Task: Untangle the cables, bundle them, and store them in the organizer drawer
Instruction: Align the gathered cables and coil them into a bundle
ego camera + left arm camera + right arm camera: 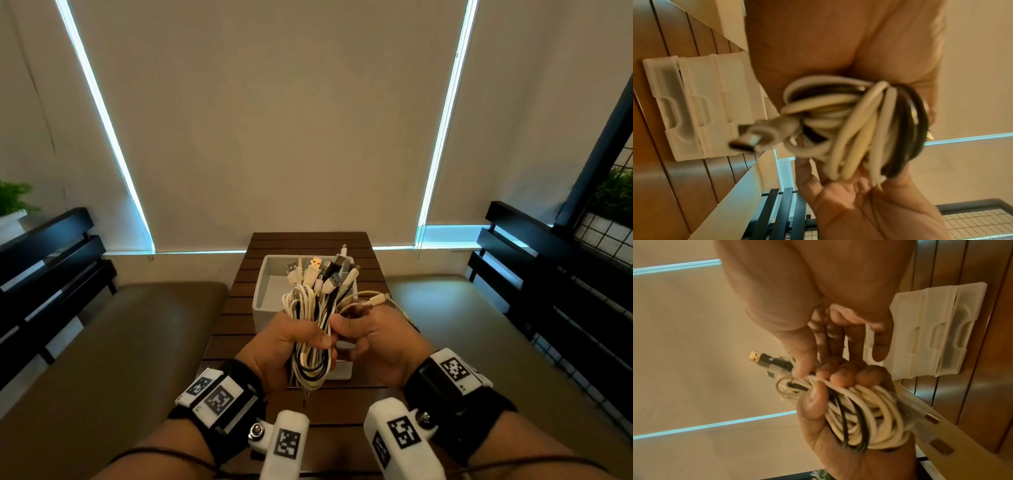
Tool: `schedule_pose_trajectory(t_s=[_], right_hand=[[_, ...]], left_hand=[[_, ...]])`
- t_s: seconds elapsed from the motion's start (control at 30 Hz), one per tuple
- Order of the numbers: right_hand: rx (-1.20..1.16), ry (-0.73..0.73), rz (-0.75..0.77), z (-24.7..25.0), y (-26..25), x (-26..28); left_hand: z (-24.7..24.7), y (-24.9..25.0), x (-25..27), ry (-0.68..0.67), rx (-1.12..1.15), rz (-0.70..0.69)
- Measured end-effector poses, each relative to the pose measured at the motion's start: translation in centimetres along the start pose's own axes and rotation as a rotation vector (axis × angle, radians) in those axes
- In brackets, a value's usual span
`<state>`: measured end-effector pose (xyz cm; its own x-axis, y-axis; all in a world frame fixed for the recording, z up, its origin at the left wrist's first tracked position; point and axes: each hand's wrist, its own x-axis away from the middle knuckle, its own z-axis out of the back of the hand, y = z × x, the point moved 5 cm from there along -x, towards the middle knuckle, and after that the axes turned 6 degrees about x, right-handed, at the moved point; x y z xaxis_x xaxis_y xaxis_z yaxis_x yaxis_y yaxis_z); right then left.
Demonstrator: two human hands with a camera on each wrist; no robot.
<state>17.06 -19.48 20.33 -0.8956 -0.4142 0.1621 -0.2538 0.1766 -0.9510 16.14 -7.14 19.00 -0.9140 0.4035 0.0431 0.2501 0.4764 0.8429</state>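
Standing upright above the desk (236, 329), plugs pointing away, the cable bundle (313, 329) is gripped mid-length by the left hand (291, 346); its side is pinched by the right hand (373, 342).

Head view looks down from above; both wrist views, close up, share the cable bundle (310, 329)

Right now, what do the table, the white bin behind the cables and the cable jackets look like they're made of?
Table: dark brown slats with a slight sheen, probably stained wood or a wood-look laminate.
White bin: smooth, matte, evenly coloured walls with rounded corners, likely moulded plastic.
Cable bundle, gripped by the left hand: smooth, bendy white and black jackets, apparently rubbery plastic; plug tips look metallic.
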Motion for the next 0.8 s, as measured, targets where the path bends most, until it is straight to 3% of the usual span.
schedule_pose_trajectory(t_s=[0.17,0.33,0.43,0.6,0.8], right_hand=[[0.085,0.12,0.004,1.2,1.0,-0.7],[0.257,0.195,0.132,1.5,1.0,-0.8],[0.288,0.125,0.148,1.3,0.8,-0.8],[0.121,-0.158,0.17,0.3,0.7,-0.3],[0.256,-0.101,0.202,0.5,1.4,-0.2]], left_hand=[[0.2,-0.6,0.3,0.042,-0.048,0.01],[0.8,-1.0,0.4,0.069,-0.045,0.056],[0.9,-1.0,0.5,0.037,-0.054,0.061],[-0.3,-0.7,0.4,-0.039,-0.134,0.017],[-0.3,-0.6,0.7,-0.047,-0.232,0.035]])
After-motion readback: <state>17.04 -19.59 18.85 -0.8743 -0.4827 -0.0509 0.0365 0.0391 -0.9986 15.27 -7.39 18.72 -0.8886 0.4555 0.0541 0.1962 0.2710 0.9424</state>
